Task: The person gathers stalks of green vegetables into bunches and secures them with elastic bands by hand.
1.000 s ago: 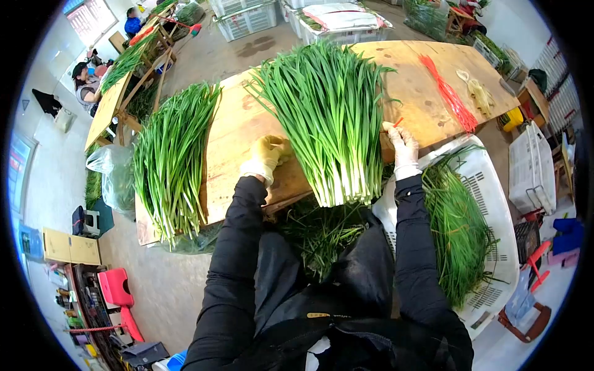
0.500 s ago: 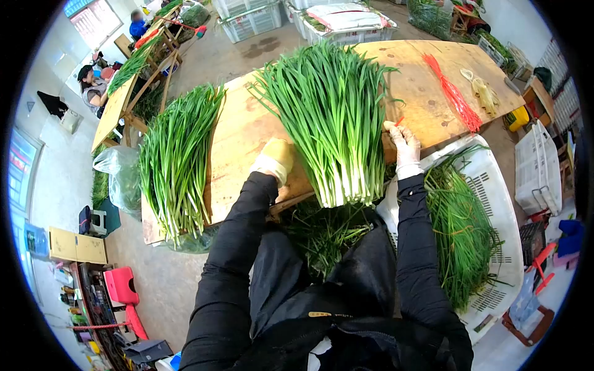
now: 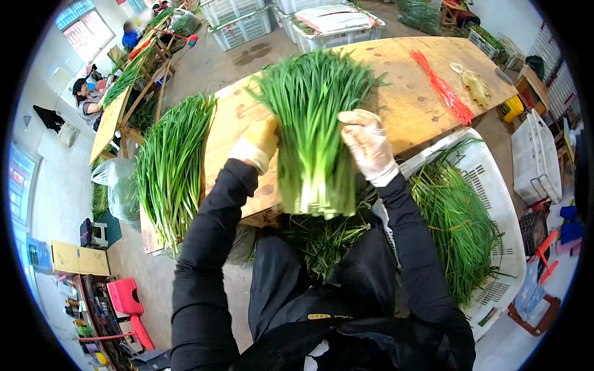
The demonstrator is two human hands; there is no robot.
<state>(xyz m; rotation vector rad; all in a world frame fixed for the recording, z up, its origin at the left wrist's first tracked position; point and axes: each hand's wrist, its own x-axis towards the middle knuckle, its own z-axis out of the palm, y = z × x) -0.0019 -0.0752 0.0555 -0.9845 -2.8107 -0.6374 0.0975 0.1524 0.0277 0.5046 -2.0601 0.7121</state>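
Observation:
A large bundle of long green leafy stalks [image 3: 312,117] lies across the wooden table [image 3: 402,68], its pale cut ends blurred and jutting over the front edge. My left hand [image 3: 261,139], in a yellowish glove, is closed against the bundle's left side. At the right side is my right hand [image 3: 366,141] in a whitish glove, its thumb and fingers pinched together. What either hand pinches is hidden or too small to make out. A second pile of stalks [image 3: 173,164] rests on the table's left end.
Red strips [image 3: 440,86] and a spare glove [image 3: 473,85] lie on the table's right part. A white crate [image 3: 489,185] holding loose greens [image 3: 455,229] stands to the right. Loose leaves [image 3: 322,244] are below the front edge. A person [image 3: 90,99] sits far left.
Both hands have come up, the right one inward to the bundle's side. The bundle is narrower and gathered, its lower end shifted left. The red strip at my right hand no longer shows.

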